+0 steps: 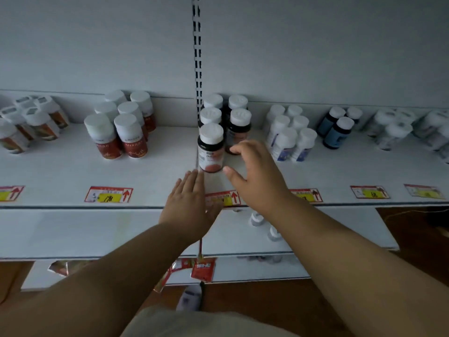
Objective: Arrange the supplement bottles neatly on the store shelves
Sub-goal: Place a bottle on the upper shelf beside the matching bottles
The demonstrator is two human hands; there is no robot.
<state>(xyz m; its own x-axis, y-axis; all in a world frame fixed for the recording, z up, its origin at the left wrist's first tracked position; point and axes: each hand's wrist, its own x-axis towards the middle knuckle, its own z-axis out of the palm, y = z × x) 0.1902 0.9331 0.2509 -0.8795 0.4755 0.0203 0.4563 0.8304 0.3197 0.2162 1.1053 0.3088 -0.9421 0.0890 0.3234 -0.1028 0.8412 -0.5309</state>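
On the white shelf (60, 176), a dark supplement bottle (211, 148) with a white cap and a white-and-pink label stands upright at the front of a two-column cluster of like bottles (237, 120); its label print is too blurred to read. The left hand (188, 205) lies flat with fingers straight, fingertips at the base of that bottle on its left side, gripping nothing. The right hand (256, 171) hovers just right of the bottle, thumb and fingers spread in a wide curve, holding nothing; whether it touches the bottle cannot be told.

A price tag (108, 194) on the shelf's front strip shows what looks like "178" on yellow beside a red arrow; another tag (369, 192) further right appears to read "68".

Bare shelf surface lies in front of every cluster, up to the front edge. To the left stand red-labelled bottles (119, 135), to the right white bottles with blue labels (290, 137), then dark blue bottles (336, 128), each group well apart. A slotted upright (197, 54) runs up the back panel behind the centre cluster. A red packet (203, 268) hangs below, at a lower shelf edge.
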